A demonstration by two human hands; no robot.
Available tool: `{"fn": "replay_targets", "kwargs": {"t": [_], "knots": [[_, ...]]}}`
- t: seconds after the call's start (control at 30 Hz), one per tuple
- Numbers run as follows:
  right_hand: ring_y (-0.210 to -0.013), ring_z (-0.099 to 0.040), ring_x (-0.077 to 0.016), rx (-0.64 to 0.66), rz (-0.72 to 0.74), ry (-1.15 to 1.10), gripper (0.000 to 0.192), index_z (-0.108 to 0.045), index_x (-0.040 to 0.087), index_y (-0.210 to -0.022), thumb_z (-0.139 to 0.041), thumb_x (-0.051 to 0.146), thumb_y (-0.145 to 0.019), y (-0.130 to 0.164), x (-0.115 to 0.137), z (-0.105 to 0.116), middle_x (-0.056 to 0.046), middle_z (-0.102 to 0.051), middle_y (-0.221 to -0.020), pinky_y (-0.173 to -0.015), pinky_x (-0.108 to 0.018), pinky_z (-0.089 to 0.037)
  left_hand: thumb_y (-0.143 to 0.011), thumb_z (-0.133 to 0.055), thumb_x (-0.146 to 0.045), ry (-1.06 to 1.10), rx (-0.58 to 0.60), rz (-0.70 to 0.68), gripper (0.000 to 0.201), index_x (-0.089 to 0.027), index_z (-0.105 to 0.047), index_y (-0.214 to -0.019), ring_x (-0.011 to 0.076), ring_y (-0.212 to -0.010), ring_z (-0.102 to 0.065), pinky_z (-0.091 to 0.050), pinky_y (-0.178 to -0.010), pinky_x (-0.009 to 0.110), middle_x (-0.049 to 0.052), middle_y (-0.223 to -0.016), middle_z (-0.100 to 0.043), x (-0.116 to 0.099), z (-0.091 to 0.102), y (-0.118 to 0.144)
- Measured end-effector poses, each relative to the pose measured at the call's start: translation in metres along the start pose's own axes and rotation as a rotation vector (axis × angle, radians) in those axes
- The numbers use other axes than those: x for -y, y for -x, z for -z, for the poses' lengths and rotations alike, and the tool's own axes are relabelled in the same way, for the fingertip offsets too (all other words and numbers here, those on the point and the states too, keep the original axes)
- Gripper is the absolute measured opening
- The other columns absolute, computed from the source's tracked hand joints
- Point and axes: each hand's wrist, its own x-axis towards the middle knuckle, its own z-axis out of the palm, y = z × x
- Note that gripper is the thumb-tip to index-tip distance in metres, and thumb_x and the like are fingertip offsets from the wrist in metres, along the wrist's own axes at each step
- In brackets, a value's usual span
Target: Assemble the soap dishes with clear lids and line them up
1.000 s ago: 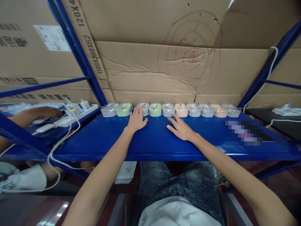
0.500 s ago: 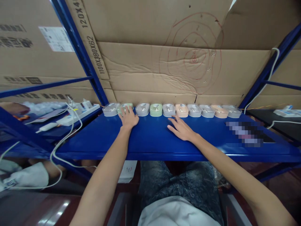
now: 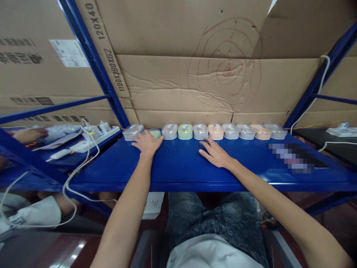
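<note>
A blue shelf (image 3: 195,167) of smooth painted metal, glossy along its near lip, runs across the view. At its far edge stands a row of small rounded cases, each oval-cornered with a clear plastic cover over a pastel body: grey, green, peach. They sit side by side, touching or nearly so, against a wall of creased brown cardboard (image 3: 195,85) marked with red scribbled rings.

The left hand (image 3: 146,142) lies palm down over the green case (image 3: 155,133), second from the left in the row. Its fingers are spread and relaxed, draped across the case, not clenched; whether they grip it cannot be told, since the hand hides most of it and only a pale green corner shows at the right. The leftmost grey case (image 3: 133,131) sits just beside the fingertips.

The right hand (image 3: 216,153) rests flat on the bare shelf, fingers loose and fanned, holding nothing. Its fingertips lie near the peach case (image 3: 215,131) but apart from it.

Slanted blue posts (image 3: 92,56) frame the bay. On the left, a white power strip (image 3: 95,137) with plugs trails a looping white cable (image 3: 67,186) over the shelf edge. Another person's hand (image 3: 29,134) shows at the far left, partly behind a rail. On the right of the shelf a flat dark thing is blurred out and unreadable. Below, patterned dark trousers (image 3: 212,219) and a white hem are cut off by the frame.
</note>
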Motion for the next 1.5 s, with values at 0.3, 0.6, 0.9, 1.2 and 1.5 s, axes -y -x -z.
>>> {"fn": "replay_targets", "kwargs": {"t": [0.3,0.6,0.9,1.2,1.5], "knots": [[-0.145,-0.062,-0.0446,-0.038,0.015,-0.050,0.070,-0.059,0.022,-0.158,-0.033,0.070,-0.114,0.000,-0.003,-0.002,-0.021,-0.053,-0.164,-0.125,-0.067,-0.049,-0.080,-0.086,-0.051,0.103,0.023,0.087,0.094,-0.011,-0.047,-0.156,0.0647,-0.144,-0.051,-0.044,-0.109,0.082,0.041,-0.158,-0.049,0.010,0.006,-0.005],[-0.139,-0.065,-0.0372,-0.164,-0.047,-0.278,0.066,-0.055,0.023,-0.158,-0.041,0.069,-0.113,-0.006,-0.008,-0.003,-0.020,-0.057,-0.156,-0.122,-0.060,-0.053,-0.091,-0.076,-0.053,0.433,-0.162,-0.300,0.082,-0.013,-0.048,-0.157,0.0433,-0.148,-0.055,-0.045,-0.125,0.059,0.026,-0.155,-0.058,-0.012,0.020,0.013],[-0.118,-0.074,-0.0320,-0.291,-0.248,-0.747,0.103,-0.036,0.032,-0.172,-0.085,0.064,-0.087,-0.016,-0.040,-0.008,-0.021,-0.058,-0.159,-0.102,-0.056,-0.065,-0.085,-0.086,-0.058,0.760,0.537,-1.009,0.076,-0.027,-0.061,-0.150,0.0367,-0.149,-0.059,-0.044,-0.129,0.053,0.011,-0.161,-0.064,-0.044,0.006,0.059],[-0.097,-0.075,-0.0277,-0.147,-0.102,-0.615,0.079,-0.071,0.023,-0.139,-0.095,0.063,-0.075,-0.005,-0.031,0.002,-0.010,-0.080,-0.120,-0.093,-0.050,-0.065,-0.083,-0.090,-0.052,0.748,0.569,-1.107,0.076,-0.030,-0.065,-0.151,0.0367,-0.144,-0.063,-0.046,-0.125,0.057,0.010,-0.155,-0.069,-0.043,-0.008,0.061],[-0.130,-0.072,-0.0381,-0.166,-0.042,-0.452,0.086,-0.072,0.022,-0.143,-0.097,0.063,-0.072,-0.005,-0.030,0.004,-0.016,-0.074,-0.145,-0.114,-0.058,-0.057,-0.077,-0.093,-0.062,0.692,0.645,-1.036,0.105,-0.029,-0.050,-0.167,0.0415,-0.154,-0.055,-0.043,-0.129,0.060,0.015,-0.170,-0.055,-0.042,-0.013,0.064]]}}
